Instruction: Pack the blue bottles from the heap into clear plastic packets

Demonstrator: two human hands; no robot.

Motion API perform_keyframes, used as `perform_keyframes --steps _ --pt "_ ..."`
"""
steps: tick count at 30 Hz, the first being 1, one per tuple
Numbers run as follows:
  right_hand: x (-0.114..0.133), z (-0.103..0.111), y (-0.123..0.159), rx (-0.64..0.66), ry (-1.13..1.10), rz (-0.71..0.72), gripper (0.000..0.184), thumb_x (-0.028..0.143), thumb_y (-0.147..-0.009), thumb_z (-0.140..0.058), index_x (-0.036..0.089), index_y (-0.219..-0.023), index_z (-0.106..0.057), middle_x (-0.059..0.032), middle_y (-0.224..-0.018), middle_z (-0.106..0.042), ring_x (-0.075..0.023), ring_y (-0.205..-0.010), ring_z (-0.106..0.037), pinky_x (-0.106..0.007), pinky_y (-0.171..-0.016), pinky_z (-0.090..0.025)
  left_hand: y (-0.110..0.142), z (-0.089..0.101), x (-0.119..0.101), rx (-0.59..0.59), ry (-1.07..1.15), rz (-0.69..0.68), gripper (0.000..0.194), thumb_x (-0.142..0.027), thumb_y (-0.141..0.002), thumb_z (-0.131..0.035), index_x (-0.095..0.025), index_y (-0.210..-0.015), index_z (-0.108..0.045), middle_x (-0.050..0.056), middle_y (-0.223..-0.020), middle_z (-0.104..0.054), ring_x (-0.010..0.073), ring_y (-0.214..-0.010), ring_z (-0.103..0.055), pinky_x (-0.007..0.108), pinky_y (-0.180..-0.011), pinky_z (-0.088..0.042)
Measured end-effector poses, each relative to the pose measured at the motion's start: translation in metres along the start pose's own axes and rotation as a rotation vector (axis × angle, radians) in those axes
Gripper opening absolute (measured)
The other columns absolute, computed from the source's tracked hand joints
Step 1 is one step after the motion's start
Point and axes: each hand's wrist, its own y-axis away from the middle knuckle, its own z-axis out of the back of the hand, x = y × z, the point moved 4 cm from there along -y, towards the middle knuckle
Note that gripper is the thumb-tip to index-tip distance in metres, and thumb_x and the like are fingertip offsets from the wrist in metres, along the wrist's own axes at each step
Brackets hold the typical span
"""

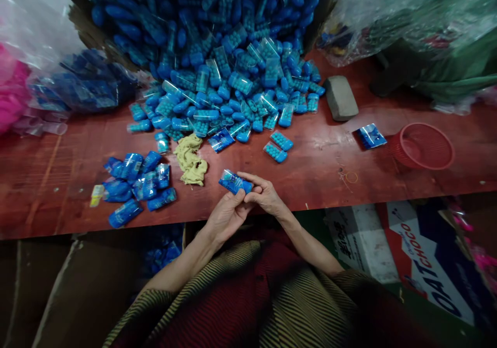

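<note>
Head view: both hands, left [229,214] and right [266,197], grip a blue packet [235,182] at the frame's centre, over the tabletop's [310,177] near edge; should those fingertips slip, it could drop off the front!

Basket [424,146] right, containers [240,81] behind cloth [192,160]

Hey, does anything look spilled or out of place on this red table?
Blue clear-sided containers lie strewn from a ragged-edged box onto the table, as if spilled, though possibly tipped out deliberately. The shapeless yellow-green lump beside the wrapped packets looks odd too.
</note>
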Motion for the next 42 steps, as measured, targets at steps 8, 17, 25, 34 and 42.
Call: perform_keyframes --steps 8,17,25,34,42 --pt "-0.012 0.002 -0.004 -0.002 -0.067 -0.106 0.056 0.052 -0.079 -0.058 0.023 -0.126 -0.053 -0.0056 -0.114 -0.062 -0.0160 -0.092 -0.062 -0.029 -0.077 -0.053 0.005 0.012 -0.025 -0.119 0.099 -0.062 0.017 -0.026 -0.085 -0.054 -0.015 -0.085 -0.066 0.006 -0.086 -0.072 0.0205 -0.095 -0.066 0.041 -0.098 -0.044" --pt "-0.018 -0.007 -0.015 -0.088 0.169 -0.136 0.042 0.035 -0.081 -0.054 0.017 -0.120 -0.054 -0.0048 -0.092 -0.061 -0.0103 -0.064 -0.057 -0.023 -0.053 -0.050 0.052 0.090 -0.130 -0.506 0.029 -0.637 0.045 -0.053 -0.084 -0.041 -0.014 -0.088 -0.063 0.007 -0.072 -0.070 0.0201 -0.084 -0.066 0.038 -0.088 -0.049" --pt "0.010 -0.048 -0.091 0.046 1.174 0.295 0.037 0.019 -0.092 -0.036 0.019 -0.126 -0.052 -0.0116 -0.131 -0.050 -0.0235 -0.116 -0.045 -0.040 -0.097 -0.039 0.003 0.069 -0.087 -0.632 -1.683 -0.791 0.051 -0.032 -0.080 -0.055 -0.014 -0.127 -0.051 0.019 -0.144 -0.038 0.0313 -0.138 -0.024 0.052 -0.110 -0.017" --pt "-0.008 -0.030 -0.116 0.098 1.605 0.127 0.044 0.027 -0.094 -0.034 0.010 -0.133 -0.042 -0.0183 -0.145 -0.034 -0.0342 -0.126 -0.033 -0.052 -0.094 -0.035 -0.035 0.075 -0.097 -0.741 -2.084 -0.669 0.051 -0.034 -0.087 -0.039 -0.014 -0.133 -0.046 0.019 -0.147 -0.031 0.0377 -0.138 -0.017 0.059 -0.105 -0.020" --pt "0.010 -0.017 -0.114 0.039 1.585 -0.008 0.038 0.022 -0.095 -0.032 0.018 -0.130 -0.043 -0.0155 -0.131 -0.046 -0.0278 -0.112 -0.045 -0.041 -0.086 -0.039 -0.022 0.047 -0.097 -0.673 -1.854 -0.885 0.044 -0.028 -0.090 -0.032 -0.011 -0.125 -0.051 0.020 -0.129 -0.051 0.0288 -0.122 -0.044 0.043 -0.102 -0.031"
